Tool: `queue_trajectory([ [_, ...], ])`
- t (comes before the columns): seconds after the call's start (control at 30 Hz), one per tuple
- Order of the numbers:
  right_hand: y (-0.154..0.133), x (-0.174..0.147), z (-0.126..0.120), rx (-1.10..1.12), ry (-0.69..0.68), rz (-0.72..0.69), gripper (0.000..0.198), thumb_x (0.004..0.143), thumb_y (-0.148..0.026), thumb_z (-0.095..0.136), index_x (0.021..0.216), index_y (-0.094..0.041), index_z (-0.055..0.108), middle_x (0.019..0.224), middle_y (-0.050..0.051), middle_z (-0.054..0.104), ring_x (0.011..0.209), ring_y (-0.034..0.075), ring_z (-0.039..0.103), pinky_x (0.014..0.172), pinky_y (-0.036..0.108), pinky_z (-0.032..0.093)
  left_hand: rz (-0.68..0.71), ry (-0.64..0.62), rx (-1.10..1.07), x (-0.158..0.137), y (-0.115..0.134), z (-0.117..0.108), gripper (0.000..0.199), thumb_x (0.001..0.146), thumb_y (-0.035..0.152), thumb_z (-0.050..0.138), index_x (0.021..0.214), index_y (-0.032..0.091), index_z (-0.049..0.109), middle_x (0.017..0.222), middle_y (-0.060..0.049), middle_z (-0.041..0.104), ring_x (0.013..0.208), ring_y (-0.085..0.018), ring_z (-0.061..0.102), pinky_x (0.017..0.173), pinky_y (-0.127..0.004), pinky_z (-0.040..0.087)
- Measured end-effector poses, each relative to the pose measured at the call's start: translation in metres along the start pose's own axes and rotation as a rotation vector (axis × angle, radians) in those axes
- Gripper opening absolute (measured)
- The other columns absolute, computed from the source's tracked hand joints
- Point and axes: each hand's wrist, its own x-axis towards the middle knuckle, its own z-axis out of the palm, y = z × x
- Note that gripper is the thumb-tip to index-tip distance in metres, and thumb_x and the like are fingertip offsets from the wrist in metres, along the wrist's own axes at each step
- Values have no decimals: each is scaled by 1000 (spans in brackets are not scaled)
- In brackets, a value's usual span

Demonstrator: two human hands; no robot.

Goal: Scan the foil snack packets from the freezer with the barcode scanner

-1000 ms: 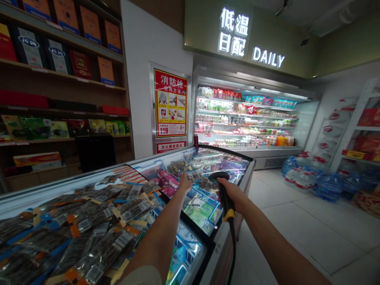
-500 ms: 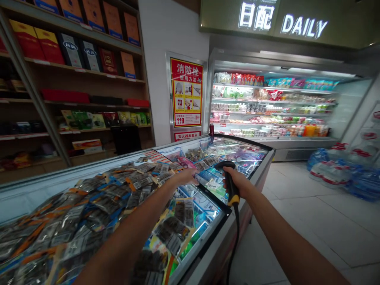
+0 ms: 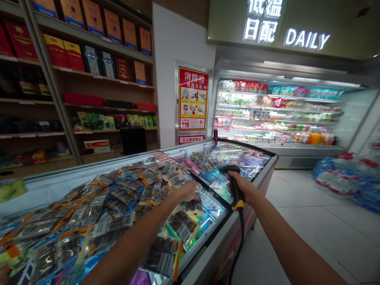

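My right hand (image 3: 246,189) is wrapped round the handle of a black-and-yellow barcode scanner (image 3: 236,190), its head pointing left and its cable hanging down. My left hand (image 3: 190,190) reaches over the chest freezer, fingers loosely apart and partly blurred. Just under its fingers lies a clear packet of dark food (image 3: 194,206); whether they touch it I cannot tell. Nearer to me, another packet (image 3: 182,226) rests at the freezer's right side. A heap of similar packets (image 3: 118,198) with orange and blue edges spreads to the left.
The chest freezer's rim (image 3: 213,243) runs along the right, with a dark glass-lid frame (image 3: 212,192) across it. Shelves of boxes (image 3: 113,71) stand at the left. Beyond are a lit open chiller (image 3: 279,111) and bottled water packs (image 3: 332,174) on the floor.
My left hand has come down and back toward me, over the packet near the lid frame. The view has shifted slightly up and left. The scanner stays in my right hand.
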Motion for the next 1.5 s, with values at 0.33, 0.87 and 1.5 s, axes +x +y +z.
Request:
queue_trajectory([
  [0.33,-5,2,-6,32,-4,-14,23,74,-39,50,70,-16,48,44,-3,49,34,10,48,32,22,38,264,63,146,-100,34,3,57,70,45,55,123,32,40,136,-4,31,126,-27,24,101,-43,19],
  [0.87,-2,19,-12,41,24,16,23,72,-40,52,69,-17,48,45,-3,50,35,10,48,32,22,39,73,264,386,-18,-22,12,39,78,40,44,114,27,50,128,-7,43,123,-27,27,101,-50,5],
  [1.5,-3,22,-23,63,20,-4,23,73,-39,52,74,-17,50,46,-3,50,35,10,48,33,22,39,-423,527,254,43,-43,-35,36,75,31,45,108,15,50,110,-16,51,108,-29,42,86,-41,34],
])
